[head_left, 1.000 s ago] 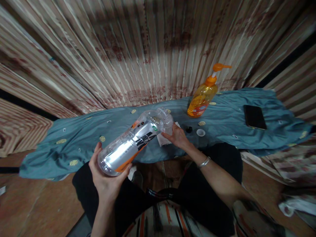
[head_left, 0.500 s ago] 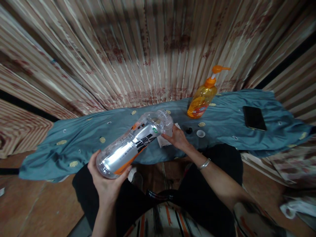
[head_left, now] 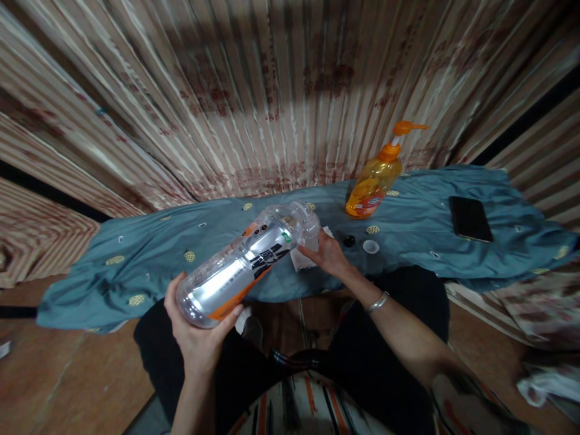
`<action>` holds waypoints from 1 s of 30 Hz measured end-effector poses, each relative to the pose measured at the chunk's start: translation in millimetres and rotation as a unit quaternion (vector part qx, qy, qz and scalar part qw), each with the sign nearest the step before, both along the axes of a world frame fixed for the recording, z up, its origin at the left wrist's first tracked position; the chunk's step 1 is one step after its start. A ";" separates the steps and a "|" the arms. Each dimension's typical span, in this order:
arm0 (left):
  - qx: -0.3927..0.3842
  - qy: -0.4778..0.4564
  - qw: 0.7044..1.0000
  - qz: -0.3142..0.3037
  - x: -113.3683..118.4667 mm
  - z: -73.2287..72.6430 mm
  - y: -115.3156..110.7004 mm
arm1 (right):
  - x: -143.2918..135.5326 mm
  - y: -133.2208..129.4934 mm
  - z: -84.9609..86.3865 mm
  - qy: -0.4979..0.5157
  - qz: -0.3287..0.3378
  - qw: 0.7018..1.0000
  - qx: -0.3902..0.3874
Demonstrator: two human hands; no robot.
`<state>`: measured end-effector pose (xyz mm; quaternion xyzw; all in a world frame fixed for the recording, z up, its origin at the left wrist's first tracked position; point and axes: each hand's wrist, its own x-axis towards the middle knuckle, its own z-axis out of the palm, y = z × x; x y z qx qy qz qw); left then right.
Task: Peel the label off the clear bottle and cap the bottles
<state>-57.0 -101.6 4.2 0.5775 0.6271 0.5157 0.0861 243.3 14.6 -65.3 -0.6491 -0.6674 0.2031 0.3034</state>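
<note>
L hand (head_left: 197, 341) was at base of clear bottle (head_left: 240, 272), fingers clamped round it; R hand (head_left: 331, 252) fingers were clamped on its top end. Bottle was tilted, top end above cloth-covered bench (head_left: 158, 241), w/ pump bottle (head_left: 371, 190) and sm. white cap (head_left: 370, 246) to R.

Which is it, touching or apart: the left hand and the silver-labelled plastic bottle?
Touching: the head view shows the left hand cupped around the lower end of the silver-labelled plastic bottle, digits against both sides.
</note>
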 end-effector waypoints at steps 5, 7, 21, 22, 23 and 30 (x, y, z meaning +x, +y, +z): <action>0.014 0.006 1.000 -0.004 -0.1 -0.5 0.6 | 1.1 0.2 0.1 0.012 0.008 1.000 0.003; 0.023 0.014 1.000 -0.008 0.1 -0.2 1.2 | 1.2 0.2 0.8 0.011 0.010 1.000 0.003; 0.037 0.038 0.998 -0.016 3.3 5.3 0.5 | 0.8 -0.2 5.0 0.008 0.007 1.000 -0.018; 0.040 0.041 0.998 -0.017 3.4 5.8 0.6 | 0.7 -0.4 6.2 0.010 0.009 1.000 -0.018; 0.040 0.042 0.998 -0.018 3.5 6.2 0.8 | 0.7 -0.6 7.5 0.012 0.010 1.000 -0.019; 0.035 0.039 0.998 -0.022 5.2 9.5 0.1 | 0.9 -0.6 9.4 0.012 0.009 1.000 -0.021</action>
